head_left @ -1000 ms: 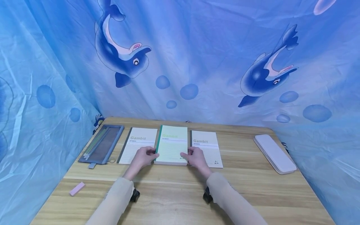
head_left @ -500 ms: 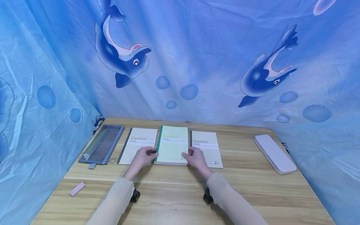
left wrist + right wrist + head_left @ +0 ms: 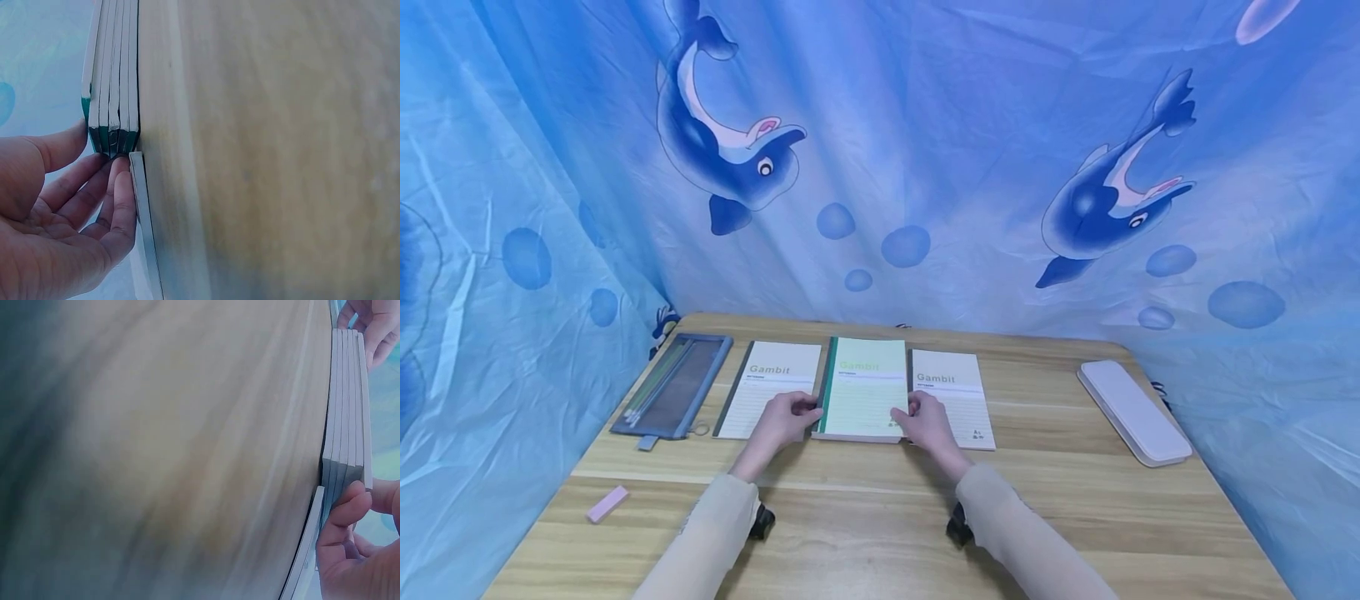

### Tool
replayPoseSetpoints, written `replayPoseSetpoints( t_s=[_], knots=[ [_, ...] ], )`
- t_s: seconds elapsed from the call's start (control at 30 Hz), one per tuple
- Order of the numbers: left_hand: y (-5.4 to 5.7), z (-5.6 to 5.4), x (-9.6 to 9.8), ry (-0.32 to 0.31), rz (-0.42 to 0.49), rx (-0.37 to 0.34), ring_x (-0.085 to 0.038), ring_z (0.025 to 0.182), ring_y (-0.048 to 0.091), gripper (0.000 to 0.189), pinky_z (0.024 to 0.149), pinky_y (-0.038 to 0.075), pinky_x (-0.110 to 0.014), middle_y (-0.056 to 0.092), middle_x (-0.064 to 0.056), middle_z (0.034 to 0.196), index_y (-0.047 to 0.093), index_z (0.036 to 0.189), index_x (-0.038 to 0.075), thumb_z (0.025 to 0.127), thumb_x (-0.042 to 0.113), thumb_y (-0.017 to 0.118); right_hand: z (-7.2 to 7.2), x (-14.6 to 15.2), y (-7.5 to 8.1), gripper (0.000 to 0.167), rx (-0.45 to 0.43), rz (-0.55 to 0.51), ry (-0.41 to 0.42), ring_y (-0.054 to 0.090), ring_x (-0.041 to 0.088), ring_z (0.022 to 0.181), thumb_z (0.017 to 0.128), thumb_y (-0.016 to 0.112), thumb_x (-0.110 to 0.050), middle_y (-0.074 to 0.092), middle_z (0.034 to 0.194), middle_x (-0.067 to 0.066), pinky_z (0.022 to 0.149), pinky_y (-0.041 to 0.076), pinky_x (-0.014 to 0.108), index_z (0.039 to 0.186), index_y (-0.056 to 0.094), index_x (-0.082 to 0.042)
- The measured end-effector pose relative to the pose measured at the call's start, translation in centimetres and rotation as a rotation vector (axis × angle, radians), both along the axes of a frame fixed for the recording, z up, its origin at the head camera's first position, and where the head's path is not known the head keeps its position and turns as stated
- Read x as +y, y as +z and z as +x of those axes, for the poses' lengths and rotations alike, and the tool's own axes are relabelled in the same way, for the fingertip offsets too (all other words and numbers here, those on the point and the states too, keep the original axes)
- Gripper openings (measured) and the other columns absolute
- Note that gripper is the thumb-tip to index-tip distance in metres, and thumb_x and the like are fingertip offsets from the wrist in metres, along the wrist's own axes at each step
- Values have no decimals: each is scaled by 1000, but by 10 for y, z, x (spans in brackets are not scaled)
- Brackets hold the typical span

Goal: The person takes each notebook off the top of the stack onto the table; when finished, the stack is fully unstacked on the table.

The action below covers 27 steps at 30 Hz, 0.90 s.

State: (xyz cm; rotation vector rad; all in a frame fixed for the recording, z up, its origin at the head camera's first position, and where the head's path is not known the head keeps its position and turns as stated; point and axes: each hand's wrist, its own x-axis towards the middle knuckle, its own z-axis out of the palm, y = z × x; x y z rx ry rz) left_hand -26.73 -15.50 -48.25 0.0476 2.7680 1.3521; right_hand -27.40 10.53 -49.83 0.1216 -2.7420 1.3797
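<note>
Left hand (image 3: 782, 419) and right hand (image 3: 927, 422) grip opposite sides of the notebook stack (image 3: 868, 392), far-centre on the surface (image 3: 853, 517). Apparent step: squaring its edges; next, even inward pressure seems called for.

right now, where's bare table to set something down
Bare: table between right white notebook and white case, also the front between sleeves. Crowded: the back row from blue pouch to that notebook, with left hand and right hand holding the green stack.

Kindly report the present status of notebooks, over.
Left hand gripping spine side of green notebook stack, right hand opposite. Top notebook offset rightward. White notebooks close on both sides.
</note>
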Motion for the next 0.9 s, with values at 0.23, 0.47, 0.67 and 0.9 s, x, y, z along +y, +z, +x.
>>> replayPoseSetpoints(
  t_s=[0.23,0.47,0.67,0.9],
  knots=[
    [0,0,-1,10,5,-5,-28,94,67,32,87,52,-45,71,-14,100,66,118,-6,90,9,72,2,5,4,33,-10,-2,-8,52,16,68,87,74,-14,57,77,4,67,46,32,109,65,7],
    [-2,-1,-1,1,13,0,-25,90,66,31,85,52,-43,71,-12,96,67,116,-6,89,8,73,5,17,6,40,-35,-33,-48,54,17,70,84,76,-13,58,81,5,68,47,32,116,64,7],
    [0,1,1,2,1,0,-24,90,66,31,83,53,-43,70,-11,96,66,117,-6,90,8,72,8,25,7,40,-107,-190,-50,58,17,68,86,73,-7,56,89,10,57,57,32,120,59,7],
    [1,1,2,11,-8,-14,-26,91,66,32,84,53,-44,71,-12,98,66,118,-6,90,9,72,9,36,1,42,-148,-293,-54,70,30,81,90,70,-7,67,105,25,54,59,37,127,53,5]
  ],
)
